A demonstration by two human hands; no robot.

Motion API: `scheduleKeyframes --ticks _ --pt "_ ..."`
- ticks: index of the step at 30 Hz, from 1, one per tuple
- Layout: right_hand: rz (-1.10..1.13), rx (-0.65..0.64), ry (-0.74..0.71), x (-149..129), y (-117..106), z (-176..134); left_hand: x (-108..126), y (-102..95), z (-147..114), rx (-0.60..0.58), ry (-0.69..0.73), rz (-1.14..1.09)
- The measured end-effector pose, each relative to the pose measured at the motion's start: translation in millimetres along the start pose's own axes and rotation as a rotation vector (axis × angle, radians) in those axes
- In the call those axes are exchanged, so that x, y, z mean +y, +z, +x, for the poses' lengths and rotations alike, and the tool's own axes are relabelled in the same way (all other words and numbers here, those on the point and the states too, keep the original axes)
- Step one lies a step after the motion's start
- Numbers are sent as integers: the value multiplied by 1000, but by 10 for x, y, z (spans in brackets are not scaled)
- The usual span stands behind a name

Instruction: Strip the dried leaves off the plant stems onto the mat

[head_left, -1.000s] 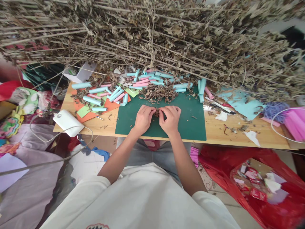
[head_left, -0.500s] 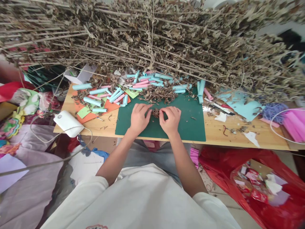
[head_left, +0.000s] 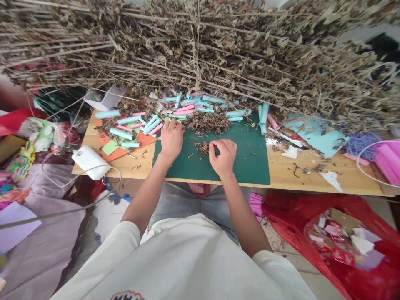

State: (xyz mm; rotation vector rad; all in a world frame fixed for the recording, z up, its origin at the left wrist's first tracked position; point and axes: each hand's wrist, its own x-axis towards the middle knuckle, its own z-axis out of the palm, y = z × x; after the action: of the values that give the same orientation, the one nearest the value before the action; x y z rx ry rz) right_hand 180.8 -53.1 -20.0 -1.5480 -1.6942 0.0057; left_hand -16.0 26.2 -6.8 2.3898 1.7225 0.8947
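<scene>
A small clump of dried leaves (head_left: 202,147) lies on the green cutting mat (head_left: 250,166). My right hand (head_left: 223,155) is closed in a pinch at the clump's right end. Farther left, my left hand (head_left: 171,139) reaches to the left edge of a larger heap of dried leaves (head_left: 211,123). Its fingers are drawn together, and whatever is between the tips is hidden. Blue paper tubes (head_left: 152,124) and pink paper tubes (head_left: 184,110) lie loosely behind and left of that hand.
Bundled dried plant stems (head_left: 187,50) span the back of the wooden table (head_left: 281,175). A white device with a cable (head_left: 90,162) sits at the left edge. Blue paper (head_left: 318,135) and scraps lie right. A red plastic bag (head_left: 287,212) hangs open below, holding wrappers.
My left hand has left the small clump and moved left and away from me to the larger heap's edge. My right hand stays at the clump, whose left end now shows.
</scene>
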Motion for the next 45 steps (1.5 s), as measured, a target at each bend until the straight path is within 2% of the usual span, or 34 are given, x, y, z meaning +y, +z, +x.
scheduleKeyframes --ticks 5,8,12,16,20,25,31,34,40,45 --pt "15 22 -14 -6 -2 4 124 -202 -130 -9 -47 -62" --pt "44 10 -24 -11 -11 0 258 -259 -206 -19 26 -85" --pt "82 -41 -45 0 -15 -20 421 -223 -302 -79 176 -45" --pt "126 -9 -90 15 -6 -30 506 -131 -381 -98 208 -94" --pt "176 37 -128 7 -10 -13 562 -105 -417 -86 160 -272" --pt "215 36 -109 -15 -36 7 614 -113 -412 -23 68 -490" --pt "236 39 -113 -12 -30 -2 608 -2 -409 -54 -2 -782" --pt "226 35 -128 -5 -28 -2 606 29 -417 -24 -21 -807" --pt "185 115 -203 7 -37 18 618 29 -461 30 -41 -830" --pt "174 50 -178 21 -14 -3 607 72 -473 52 -96 -885"
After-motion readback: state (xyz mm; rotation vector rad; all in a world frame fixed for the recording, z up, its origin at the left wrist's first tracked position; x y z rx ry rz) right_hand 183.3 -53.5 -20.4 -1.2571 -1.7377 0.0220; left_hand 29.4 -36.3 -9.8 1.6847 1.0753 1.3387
